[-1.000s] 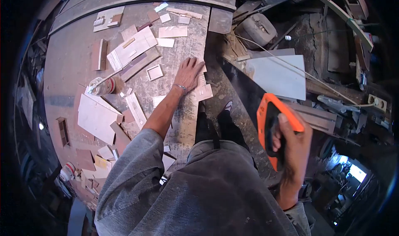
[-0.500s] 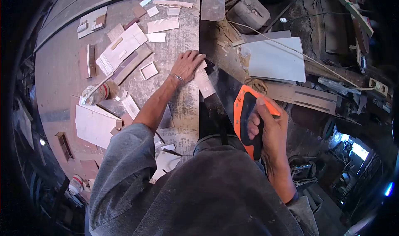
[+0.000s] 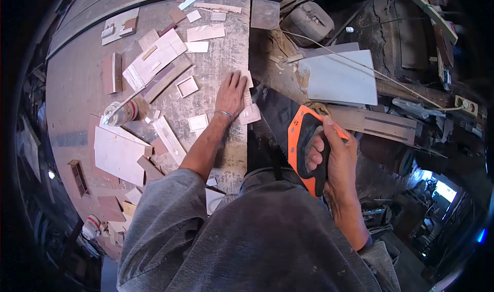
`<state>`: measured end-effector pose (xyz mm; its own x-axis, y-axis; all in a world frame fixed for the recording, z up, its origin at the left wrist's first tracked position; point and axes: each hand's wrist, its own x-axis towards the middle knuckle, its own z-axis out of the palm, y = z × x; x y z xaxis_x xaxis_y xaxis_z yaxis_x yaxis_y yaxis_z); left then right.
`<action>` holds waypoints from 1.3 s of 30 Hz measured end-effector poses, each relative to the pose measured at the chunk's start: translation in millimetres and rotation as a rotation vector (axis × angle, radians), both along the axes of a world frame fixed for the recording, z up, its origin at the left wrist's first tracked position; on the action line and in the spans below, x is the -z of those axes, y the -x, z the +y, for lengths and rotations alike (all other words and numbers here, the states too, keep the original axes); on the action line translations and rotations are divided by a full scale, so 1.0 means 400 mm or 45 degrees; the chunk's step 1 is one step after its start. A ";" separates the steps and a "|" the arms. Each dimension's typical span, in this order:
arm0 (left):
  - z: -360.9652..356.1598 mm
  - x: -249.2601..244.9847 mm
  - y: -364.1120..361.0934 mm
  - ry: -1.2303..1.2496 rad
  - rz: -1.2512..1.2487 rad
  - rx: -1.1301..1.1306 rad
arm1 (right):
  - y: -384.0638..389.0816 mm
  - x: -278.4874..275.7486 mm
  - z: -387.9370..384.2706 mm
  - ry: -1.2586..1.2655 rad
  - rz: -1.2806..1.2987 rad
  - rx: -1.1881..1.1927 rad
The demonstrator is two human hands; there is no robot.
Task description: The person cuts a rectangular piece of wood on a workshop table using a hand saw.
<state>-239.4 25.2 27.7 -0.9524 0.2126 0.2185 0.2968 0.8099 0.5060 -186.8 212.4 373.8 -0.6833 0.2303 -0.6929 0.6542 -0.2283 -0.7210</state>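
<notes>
My right hand (image 3: 332, 156) is wrapped around the orange-and-black handle of a handsaw (image 3: 278, 114). Its dark blade points up and left, with the tip beside the table edge, close to a pale wood strip (image 3: 250, 114). The strip lies at the edge and sticks out a little past it. My left hand (image 3: 231, 94) lies flat, fingers stretched out, on the tabletop and against the strip; the fingertips reach a pale end of wood above it. A small square wooden frame (image 3: 187, 87) lies to the left of this hand.
Wood offcuts and panels are scattered over the worktable (image 3: 221, 55). A tub (image 3: 122, 112) with a stick across it stands at left. Right of the table are a white board (image 3: 339, 76), a plastic jerrycan (image 3: 309, 22) and a cord running to a socket (image 3: 466, 106).
My left hand has shifted down and left, its fingers now pointing up the table. The wood strip has turned and sits closer to the edge. The saw has barely moved.
</notes>
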 end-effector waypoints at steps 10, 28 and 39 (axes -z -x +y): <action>0.021 -0.016 -0.007 0.264 -0.140 -0.011 | 0.019 -0.067 -0.016 -0.064 -0.064 -0.102; 0.007 -0.004 0.029 0.270 -0.242 -0.001 | 0.121 0.069 -0.103 -0.113 -0.236 -0.193; 0.016 0.000 0.015 0.283 -0.275 0.025 | 0.133 0.101 -0.115 -0.157 -0.234 -0.195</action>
<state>-245.2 31.6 27.6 -0.9670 0.2514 -0.0422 0.2186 0.9029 0.3700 -240.1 166.3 333.5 -0.5819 0.2243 -0.7817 0.7969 -0.0346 -0.6031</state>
